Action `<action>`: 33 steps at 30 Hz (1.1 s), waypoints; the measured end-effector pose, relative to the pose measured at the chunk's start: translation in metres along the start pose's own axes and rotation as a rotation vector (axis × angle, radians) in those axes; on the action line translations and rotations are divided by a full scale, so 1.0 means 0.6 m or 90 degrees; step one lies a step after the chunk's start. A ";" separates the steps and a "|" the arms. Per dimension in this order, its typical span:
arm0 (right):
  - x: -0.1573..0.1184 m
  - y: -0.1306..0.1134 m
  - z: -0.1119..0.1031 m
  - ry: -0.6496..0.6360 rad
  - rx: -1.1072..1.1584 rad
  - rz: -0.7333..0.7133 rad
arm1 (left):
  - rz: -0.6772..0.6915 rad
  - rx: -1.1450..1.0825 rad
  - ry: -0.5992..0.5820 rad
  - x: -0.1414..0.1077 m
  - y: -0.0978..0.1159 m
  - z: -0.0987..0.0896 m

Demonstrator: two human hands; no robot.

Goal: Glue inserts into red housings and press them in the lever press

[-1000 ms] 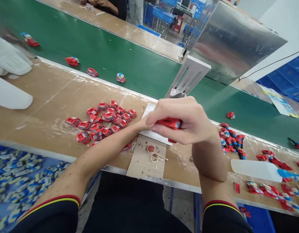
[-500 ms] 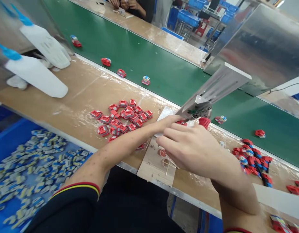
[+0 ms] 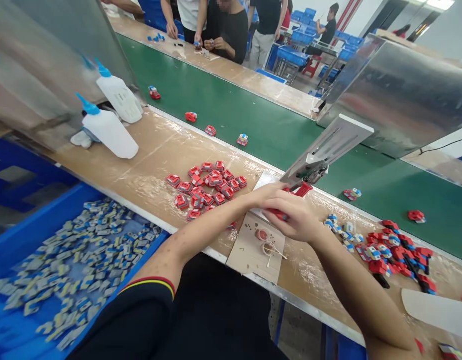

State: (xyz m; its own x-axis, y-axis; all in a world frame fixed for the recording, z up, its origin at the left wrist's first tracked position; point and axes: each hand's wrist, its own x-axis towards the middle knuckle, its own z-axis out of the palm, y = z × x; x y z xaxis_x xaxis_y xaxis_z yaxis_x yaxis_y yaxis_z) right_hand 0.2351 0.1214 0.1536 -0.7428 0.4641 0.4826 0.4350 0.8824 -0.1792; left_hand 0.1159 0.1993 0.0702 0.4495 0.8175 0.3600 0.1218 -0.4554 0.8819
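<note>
Both my hands meet at the foot of a tilted metal fixture with a clamp mechanism and a red ribbed handle. My left hand reaches in palm down; its fingertips are largely hidden behind the right hand. My right hand overlaps it from the right, fingers curled around a red piece that is mostly covered. Just left of the hands lies a loose pile of red toy parts. Below them, a piece of cardboard carries small round pots and cotton swabs.
A green conveyor belt with spaced toy parts runs behind the bench. White bottles with blue tips stand left. A blue bin of small grey-blue parts sits lower left. Red-blue assemblies lie right. People work across the belt.
My right hand has come down and left, closing in beside the left hand at the fixture's foot. The head view has shifted, so more of the far side shows.
</note>
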 end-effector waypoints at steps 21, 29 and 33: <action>-0.280 -0.179 0.072 0.382 -0.111 0.436 | -0.283 0.293 0.299 -0.023 -0.037 -0.290; -0.340 -0.196 0.111 0.235 -0.162 0.496 | -0.388 0.579 0.046 0.225 -0.173 -0.370; -0.321 -0.202 0.103 0.254 -0.148 0.542 | -0.384 0.604 -0.021 0.232 -0.163 -0.369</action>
State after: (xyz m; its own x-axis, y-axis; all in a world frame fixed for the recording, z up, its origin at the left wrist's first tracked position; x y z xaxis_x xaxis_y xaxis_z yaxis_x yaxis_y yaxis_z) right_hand 0.2943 -0.0704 0.0295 0.0757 0.8429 0.5328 0.8694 0.2058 -0.4492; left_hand -0.0293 0.4358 0.1012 0.1107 0.9915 -0.0677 0.9453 -0.0840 0.3153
